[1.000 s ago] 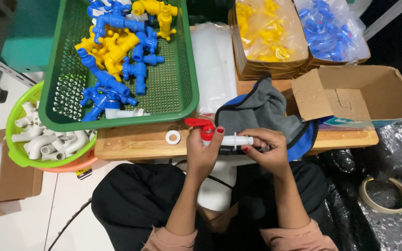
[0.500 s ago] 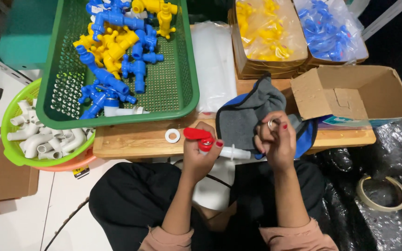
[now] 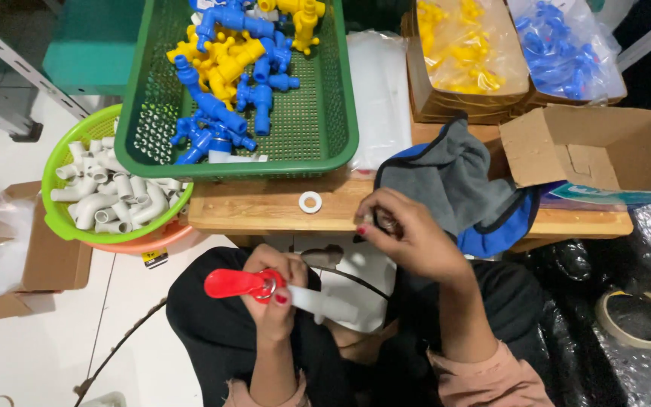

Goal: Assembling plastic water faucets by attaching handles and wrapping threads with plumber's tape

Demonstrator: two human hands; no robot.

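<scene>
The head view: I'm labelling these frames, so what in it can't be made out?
- What the right hand pinches: covered by its fingers.
- White tap body below the red handle: partly wrapped by the left hand.
- Contents of the open cardboard box: hidden by its flaps.
- Bagged blue parts: cut by the top edge.

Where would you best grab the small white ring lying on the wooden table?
Take the small white ring by its outer rim, coming straight down from above: it lies flat and alone on the wooden table, with bare wood all round for fingertips.
</scene>
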